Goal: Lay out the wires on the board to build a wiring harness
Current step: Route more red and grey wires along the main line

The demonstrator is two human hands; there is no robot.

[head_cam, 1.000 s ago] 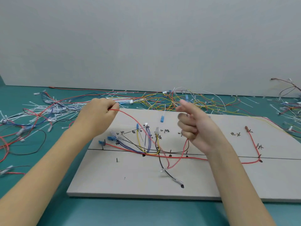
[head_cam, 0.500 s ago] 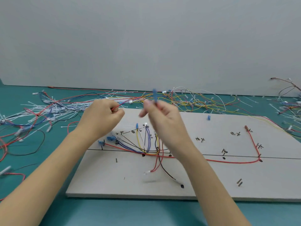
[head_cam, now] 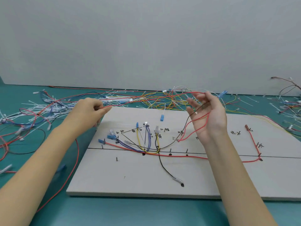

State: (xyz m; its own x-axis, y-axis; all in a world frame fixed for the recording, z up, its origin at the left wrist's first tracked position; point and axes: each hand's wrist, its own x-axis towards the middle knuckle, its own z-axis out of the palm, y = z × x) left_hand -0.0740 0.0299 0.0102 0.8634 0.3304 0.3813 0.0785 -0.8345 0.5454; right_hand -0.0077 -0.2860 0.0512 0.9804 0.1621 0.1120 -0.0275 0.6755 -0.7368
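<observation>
My left hand pinches a thin red wire above the far left corner of the grey board. The wire runs right to my right hand, raised palm-up with fingers spread. There it passes over the fingers and loops down across the palm to a clear terminal near the board. A blurred blue connector shows just behind the right thumb. Several coloured wires lie routed on the board, and a long red one follows the drawn line.
Loose wires tangle behind the board. White cable ties and more wires cover the green table at the left, with another bunch at far right. Small pegs stand on the board. A loose blue connector lies near its far edge.
My right hand has swung from close beside the left hand out to the right and opened palm-up, drawing the red wire out between the hands. The left hand has stayed almost in place.
</observation>
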